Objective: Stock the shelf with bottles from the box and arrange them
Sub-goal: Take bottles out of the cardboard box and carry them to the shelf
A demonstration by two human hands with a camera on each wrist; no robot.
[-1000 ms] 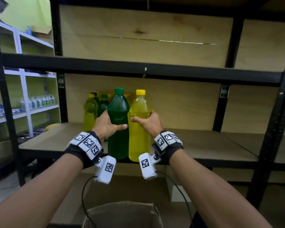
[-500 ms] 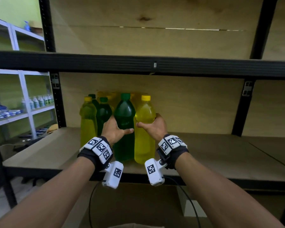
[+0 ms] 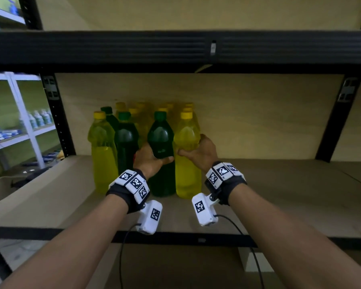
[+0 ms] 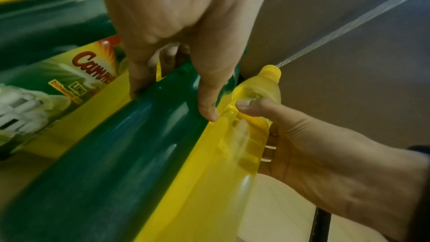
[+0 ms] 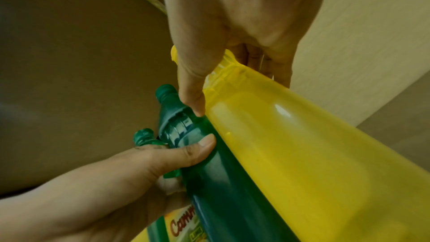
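My left hand [image 3: 149,158] grips a dark green bottle [image 3: 161,140] round its upper body, thumb across the front [image 4: 207,102]. Right beside it my right hand [image 3: 198,152] grips a yellow bottle [image 3: 187,142] the same way [image 5: 193,98]. Both bottles stand upright on the wooden shelf board [image 3: 269,190], touching side by side [image 5: 279,144]. Behind and left of them stand several more yellow and green bottles [image 3: 101,147], packed against the back panel. The box is out of view.
A black metal beam [image 3: 175,49] of the upper shelf runs overhead, with black uprights at left [image 3: 56,113] and right [image 3: 338,117]. The shelf board stretches bare to the right of the bottles. A white rack [image 3: 25,122] with small bottles stands at far left.
Both hands have carried the green and yellow bottles forward from the shelf's front edge onto the board, up to the standing group. My view has closed in on the shelf.
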